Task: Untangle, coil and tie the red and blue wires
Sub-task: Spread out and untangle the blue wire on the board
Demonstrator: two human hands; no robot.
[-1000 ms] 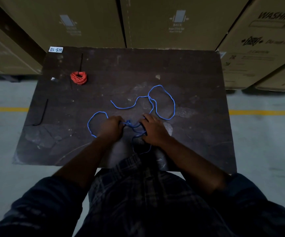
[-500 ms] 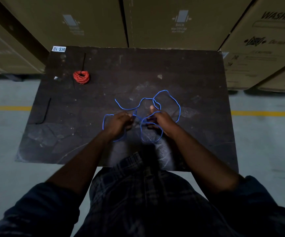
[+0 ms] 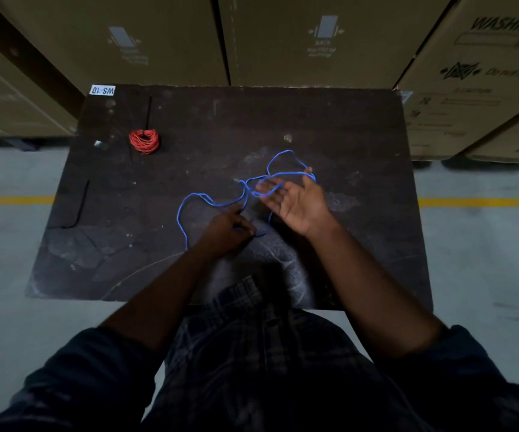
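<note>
The blue wire (image 3: 186, 204) lies in loose loops across the middle of the dark table (image 3: 361, 244). My left hand (image 3: 227, 229) rests on the table with its fingers pinched on a stretch of the blue wire near its end. My right hand (image 3: 295, 199) is raised palm up, fingers spread, with strands of the blue wire draped over and looped around the fingers. The red wire (image 3: 144, 141) sits as a small tight coil at the far left of the table, away from both hands.
Two black cable ties lie on the table: one (image 3: 149, 112) behind the red coil, one (image 3: 78, 207) by the left edge. A white label (image 3: 102, 90) marks the far left corner. Large cardboard boxes (image 3: 314, 39) stand behind the table.
My right hand has lifted, turned palm up and spread its fingers, carrying wire loops farther away. My left hand drew back slightly toward me, keeping its pinch on the wire.
</note>
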